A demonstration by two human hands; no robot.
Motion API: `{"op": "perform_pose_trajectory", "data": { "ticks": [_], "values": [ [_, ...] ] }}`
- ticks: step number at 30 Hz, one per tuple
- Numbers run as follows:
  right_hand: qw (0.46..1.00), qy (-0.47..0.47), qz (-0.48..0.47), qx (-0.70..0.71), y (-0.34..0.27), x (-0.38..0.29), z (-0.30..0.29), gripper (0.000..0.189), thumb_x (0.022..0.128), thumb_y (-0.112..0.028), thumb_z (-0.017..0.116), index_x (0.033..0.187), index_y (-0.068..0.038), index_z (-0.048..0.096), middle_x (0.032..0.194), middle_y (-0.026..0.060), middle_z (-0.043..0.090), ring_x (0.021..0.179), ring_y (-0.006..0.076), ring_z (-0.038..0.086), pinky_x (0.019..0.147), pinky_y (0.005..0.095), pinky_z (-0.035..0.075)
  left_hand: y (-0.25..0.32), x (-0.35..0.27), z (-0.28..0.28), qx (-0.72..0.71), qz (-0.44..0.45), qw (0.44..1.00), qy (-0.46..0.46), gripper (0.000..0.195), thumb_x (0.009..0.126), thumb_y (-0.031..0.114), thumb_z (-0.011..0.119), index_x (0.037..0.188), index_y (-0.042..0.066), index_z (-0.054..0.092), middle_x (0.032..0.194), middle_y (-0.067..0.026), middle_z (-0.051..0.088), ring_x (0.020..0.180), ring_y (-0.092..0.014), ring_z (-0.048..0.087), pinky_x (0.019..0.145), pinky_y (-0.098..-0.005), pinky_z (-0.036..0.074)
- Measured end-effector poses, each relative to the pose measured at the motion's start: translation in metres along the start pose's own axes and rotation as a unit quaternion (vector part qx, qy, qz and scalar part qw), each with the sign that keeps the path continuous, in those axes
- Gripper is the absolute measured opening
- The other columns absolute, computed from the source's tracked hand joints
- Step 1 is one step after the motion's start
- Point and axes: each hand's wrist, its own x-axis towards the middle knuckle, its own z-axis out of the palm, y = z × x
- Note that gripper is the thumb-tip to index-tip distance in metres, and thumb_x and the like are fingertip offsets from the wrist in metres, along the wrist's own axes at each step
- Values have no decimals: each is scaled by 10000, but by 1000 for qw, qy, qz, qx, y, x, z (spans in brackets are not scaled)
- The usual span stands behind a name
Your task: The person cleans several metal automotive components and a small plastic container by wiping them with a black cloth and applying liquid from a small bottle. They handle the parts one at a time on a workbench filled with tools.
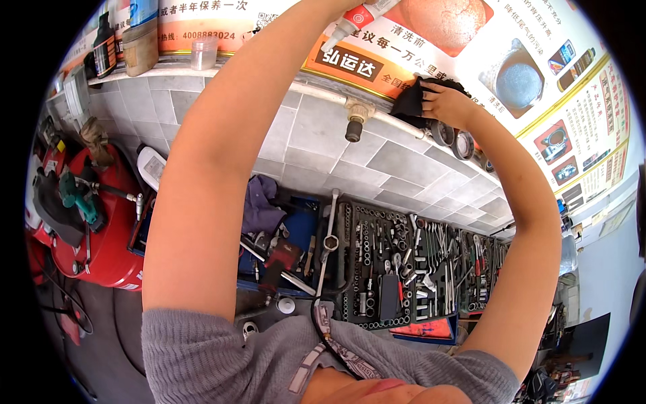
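At the top edge, my left hand (347, 4) is mostly cut off by the frame. It holds a red-and-white squeeze tube (359, 18) with a pale nozzle tilted down to the left. My right hand (448, 105) reaches up to the wall ledge, its fingers curled on a bunched black cloth (410, 101). Part of the cloth is hidden behind the fingers. Just below that hand, round dark-rimmed parts (463, 144) sit along the ledge. Behind both hands is a printed wall poster (398, 55) with pictures and writing.
A capped valve (355, 126) juts from the wall pipe (323, 92). Bottles (104, 48) and a clear plastic cup (204, 53) stand on the left ledge. Below lie open socket sets (378, 262), a lug wrench (329, 244) and an impact wrench (282, 257). A red tank (111, 242) is at left.
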Motion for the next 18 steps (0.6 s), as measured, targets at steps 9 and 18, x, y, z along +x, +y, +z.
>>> {"op": "perform_pose_trajectory", "data": {
  "ticks": [9, 18],
  "values": [
    [939, 240, 246, 20, -12, 19, -10, 594, 837, -183, 565, 1415, -295, 483, 1224, -62, 602, 1206, 159, 506, 1172, 408, 253, 2, -2, 2, 10, -1, 1000, 0, 226, 660, 63, 738, 876, 12, 697, 784, -131, 693, 711, -234, 658, 679, -339, 522],
    [961, 176, 173, 124, -9, 2, 6, 477, 778, -84, 555, 1238, -173, 643, 1011, -46, 621, 1116, 172, 529, 1099, 352, 354, -9, 0, 14, -46, 4, 999, -7, 203, 666, 31, 732, 859, -5, 683, 764, -104, 677, 690, -208, 636, 656, -324, 513]
  ]
}}
